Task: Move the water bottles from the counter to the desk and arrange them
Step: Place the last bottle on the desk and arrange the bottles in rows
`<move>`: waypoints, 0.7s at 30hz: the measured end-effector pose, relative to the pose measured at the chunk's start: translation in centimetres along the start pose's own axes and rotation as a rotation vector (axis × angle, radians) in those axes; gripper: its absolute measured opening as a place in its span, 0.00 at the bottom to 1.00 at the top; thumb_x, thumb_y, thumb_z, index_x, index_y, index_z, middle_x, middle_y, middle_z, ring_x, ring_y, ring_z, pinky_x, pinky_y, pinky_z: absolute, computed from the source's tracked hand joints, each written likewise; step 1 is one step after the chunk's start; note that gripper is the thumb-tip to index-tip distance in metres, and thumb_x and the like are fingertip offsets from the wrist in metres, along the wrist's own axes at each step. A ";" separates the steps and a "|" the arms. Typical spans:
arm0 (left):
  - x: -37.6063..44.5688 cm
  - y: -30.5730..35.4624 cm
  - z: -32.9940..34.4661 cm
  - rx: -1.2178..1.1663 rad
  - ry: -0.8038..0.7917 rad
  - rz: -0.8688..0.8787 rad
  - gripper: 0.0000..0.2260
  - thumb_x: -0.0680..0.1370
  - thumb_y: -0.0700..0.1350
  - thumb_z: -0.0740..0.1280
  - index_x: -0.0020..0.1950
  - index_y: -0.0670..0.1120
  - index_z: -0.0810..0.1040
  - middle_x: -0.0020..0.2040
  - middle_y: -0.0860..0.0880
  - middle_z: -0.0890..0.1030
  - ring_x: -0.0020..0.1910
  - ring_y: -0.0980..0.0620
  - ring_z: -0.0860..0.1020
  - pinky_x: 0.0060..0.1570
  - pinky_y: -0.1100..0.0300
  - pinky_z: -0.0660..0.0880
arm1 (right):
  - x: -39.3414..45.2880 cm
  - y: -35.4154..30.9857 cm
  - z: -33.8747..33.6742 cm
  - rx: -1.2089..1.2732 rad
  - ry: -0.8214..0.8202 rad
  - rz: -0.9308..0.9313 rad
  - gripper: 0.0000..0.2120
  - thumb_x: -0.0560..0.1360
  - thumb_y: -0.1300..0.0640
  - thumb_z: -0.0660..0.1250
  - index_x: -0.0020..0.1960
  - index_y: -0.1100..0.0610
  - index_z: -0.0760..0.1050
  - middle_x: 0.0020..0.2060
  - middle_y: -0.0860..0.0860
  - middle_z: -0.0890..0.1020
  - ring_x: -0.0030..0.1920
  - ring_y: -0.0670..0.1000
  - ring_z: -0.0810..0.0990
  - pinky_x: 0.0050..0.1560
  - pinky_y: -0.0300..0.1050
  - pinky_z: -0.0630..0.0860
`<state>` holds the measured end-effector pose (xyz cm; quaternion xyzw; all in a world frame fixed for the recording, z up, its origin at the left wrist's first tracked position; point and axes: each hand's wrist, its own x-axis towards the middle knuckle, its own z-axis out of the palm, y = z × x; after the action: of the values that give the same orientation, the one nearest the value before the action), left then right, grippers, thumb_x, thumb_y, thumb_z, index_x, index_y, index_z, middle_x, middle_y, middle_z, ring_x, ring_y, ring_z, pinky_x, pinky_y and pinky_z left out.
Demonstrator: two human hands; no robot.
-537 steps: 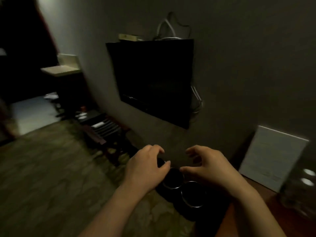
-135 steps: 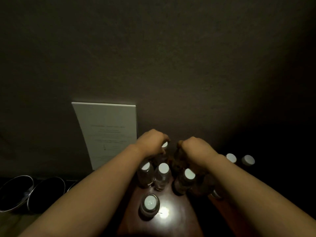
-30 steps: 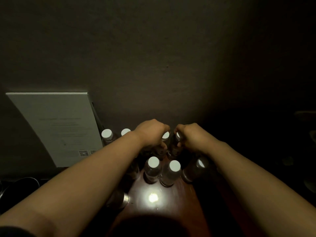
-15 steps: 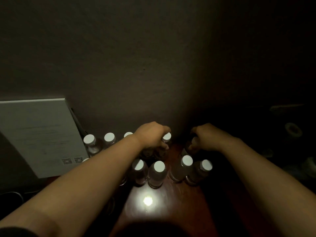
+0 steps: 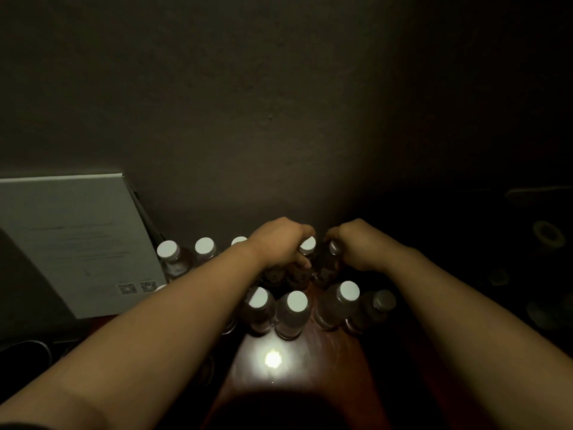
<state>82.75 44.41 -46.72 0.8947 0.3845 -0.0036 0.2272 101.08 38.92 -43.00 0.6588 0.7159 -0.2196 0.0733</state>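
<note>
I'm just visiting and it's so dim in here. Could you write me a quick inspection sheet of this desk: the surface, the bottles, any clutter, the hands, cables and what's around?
Surface: reddish wooden desk, glossy, with a bright light reflection.
Job's things: capped water bottles standing upright in a close cluster near the wall; more at the back left.
Clutter: a white printed card leaning against the wall at left.
Hands: left hand wrapped around a bottle in the back row; right hand wrapped around the neighbouring bottle. Both grips closed.
Cables: nothing seen.
Surroundings: dark plain wall behind; the right side is too dark to make out.
</note>
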 end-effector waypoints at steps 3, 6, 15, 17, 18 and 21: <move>0.0 0.3 -0.1 0.017 -0.009 -0.009 0.17 0.69 0.54 0.77 0.51 0.51 0.75 0.44 0.51 0.81 0.45 0.48 0.79 0.43 0.50 0.77 | 0.0 0.1 0.0 -0.014 0.001 0.022 0.23 0.72 0.61 0.72 0.66 0.51 0.75 0.58 0.55 0.80 0.55 0.55 0.80 0.54 0.48 0.78; 0.0 0.9 -0.5 0.103 -0.024 -0.026 0.20 0.71 0.56 0.75 0.59 0.52 0.75 0.49 0.51 0.82 0.49 0.47 0.79 0.43 0.52 0.76 | -0.7 0.0 -0.1 0.056 -0.043 0.100 0.40 0.69 0.56 0.77 0.76 0.52 0.62 0.69 0.56 0.73 0.66 0.57 0.74 0.63 0.48 0.73; 1.9 3.8 0.2 0.005 0.011 0.074 0.36 0.73 0.61 0.71 0.77 0.58 0.60 0.67 0.51 0.77 0.62 0.48 0.77 0.55 0.49 0.77 | -8.3 -1.4 -1.6 -0.004 0.212 0.051 0.16 0.73 0.41 0.69 0.57 0.48 0.78 0.49 0.48 0.82 0.51 0.50 0.80 0.52 0.50 0.78; 2.3 4.1 0.8 -0.002 0.018 0.082 0.32 0.74 0.60 0.71 0.75 0.58 0.64 0.62 0.51 0.80 0.59 0.48 0.78 0.53 0.51 0.77 | -9.1 -1.3 -1.0 -0.109 0.011 0.027 0.23 0.71 0.39 0.71 0.63 0.47 0.75 0.55 0.49 0.79 0.56 0.51 0.78 0.55 0.50 0.77; 2.4 4.1 1.1 0.003 0.026 0.077 0.30 0.74 0.60 0.71 0.74 0.58 0.66 0.60 0.52 0.81 0.58 0.48 0.79 0.52 0.51 0.77 | -9.3 -0.8 -0.9 -0.126 -0.037 0.058 0.26 0.69 0.39 0.72 0.64 0.47 0.74 0.57 0.50 0.77 0.58 0.52 0.76 0.57 0.49 0.76; 2.5 4.0 1.4 -0.006 0.060 0.070 0.25 0.75 0.56 0.72 0.70 0.57 0.71 0.56 0.51 0.83 0.55 0.48 0.80 0.50 0.51 0.77 | -9.7 0.5 0.2 -0.195 -0.082 0.148 0.26 0.68 0.41 0.74 0.62 0.49 0.74 0.56 0.51 0.78 0.56 0.53 0.77 0.52 0.45 0.76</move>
<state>87.49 43.14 -46.84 0.9066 0.3598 0.0325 0.2181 102.73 29.97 -39.46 0.6901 0.6795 -0.1698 0.1823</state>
